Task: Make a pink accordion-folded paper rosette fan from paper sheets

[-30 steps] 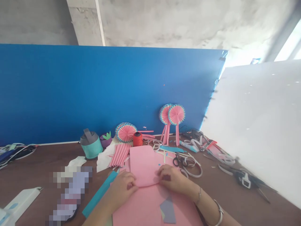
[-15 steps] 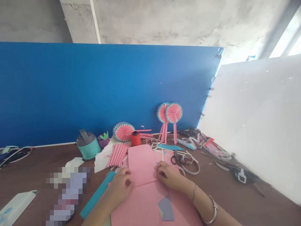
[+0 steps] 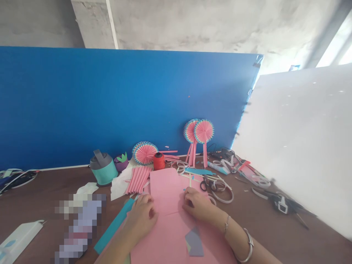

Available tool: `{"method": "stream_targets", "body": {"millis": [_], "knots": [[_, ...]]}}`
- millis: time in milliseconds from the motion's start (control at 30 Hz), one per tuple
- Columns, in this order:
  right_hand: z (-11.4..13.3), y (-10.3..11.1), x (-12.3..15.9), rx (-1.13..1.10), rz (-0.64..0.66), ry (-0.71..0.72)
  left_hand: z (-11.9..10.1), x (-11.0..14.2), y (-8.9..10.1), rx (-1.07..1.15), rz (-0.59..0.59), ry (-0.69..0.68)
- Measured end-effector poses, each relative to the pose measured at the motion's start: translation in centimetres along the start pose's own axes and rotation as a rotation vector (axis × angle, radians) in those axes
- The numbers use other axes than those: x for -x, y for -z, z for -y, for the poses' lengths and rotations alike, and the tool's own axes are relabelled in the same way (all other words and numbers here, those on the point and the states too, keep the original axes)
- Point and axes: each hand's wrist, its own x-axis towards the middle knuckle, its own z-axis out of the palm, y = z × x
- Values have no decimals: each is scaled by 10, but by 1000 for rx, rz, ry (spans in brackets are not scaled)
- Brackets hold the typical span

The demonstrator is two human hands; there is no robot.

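On the desk (image 3: 264, 227) — pink paper (image 3: 165, 190) meets larger pink sheet (image 3: 159, 242) | your left hand (image 3: 141, 216), right hand (image 3: 199, 206) apart at the paper's sides, pinch unclear | likely aligning — next move calls for square edges

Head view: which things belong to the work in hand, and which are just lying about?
In hand, it seems:
- upper pink sheet, at the left hand and right hand
- lower pink sheet
- perhaps pleated pink paper, matching in colour

Likely lying about:
- teal-and-grey container
- purple pot
- red spool
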Motion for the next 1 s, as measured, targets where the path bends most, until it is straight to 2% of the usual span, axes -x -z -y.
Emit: {"method": "stream_targets", "body": {"millis": [67,167,300,433,633,900,1000], "knots": [[2,1,0,77,15,-2,-2,2,0,-18,-16,-45],[6,3,1,207,15,2,-2,5,-3,-60,-43,-204],[16,8,3,328,14,74,1,6,-10,-147,15,-352],[25,12,4,430,67,123,0,5,-11,-171,80,-349],[26,12,4,421,103,80,-11,3,-2,-170,133,-317],[12,9,3,441,83,52,-9,2,-7,-184,116,-362],[9,12,3,461,24,25,-7,1,-10,-154,99,-355]]}}
